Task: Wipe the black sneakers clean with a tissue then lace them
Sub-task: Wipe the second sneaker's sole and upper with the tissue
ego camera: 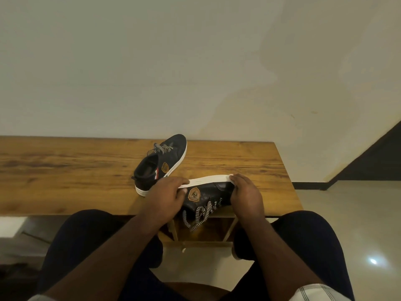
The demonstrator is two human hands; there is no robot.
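A person sits at a wooden table (86, 170) that crosses the middle of the frame, with both forearms reaching up from the bottom edge.

Near the table's front edge, right of centre, a black sneaker (208, 196) lies tipped on its side with its white sole (208, 180) turned up and away from the person. A tan shield badge (193, 194) shows on its side. Its black-and-white patterned lace (200, 213) hangs loose over the table edge.

The left hand (167, 194) grips the heel end of this sneaker, fingers curled over the sole's rim. The right hand (246, 194) grips the toe end, fingers wrapped over the tip of the sole.

The second sneaker (160, 164) stands on its sole just behind the left hand, at the centre of the frame, toe pointing to the upper right toward the wall (195, 61). It carries the same badge and a red-and-white stripe by the heel, and its lace lies bunched in a loose tangle over the tongue. Whether the two sneakers touch cannot be told, as the left hand covers the gap.

The person's knees, in dark trousers (86, 246), fill the lower left and lower right of the frame. A pale tiled floor (358, 213) shows at the right, and a bright light spot reflects on it at lower right.
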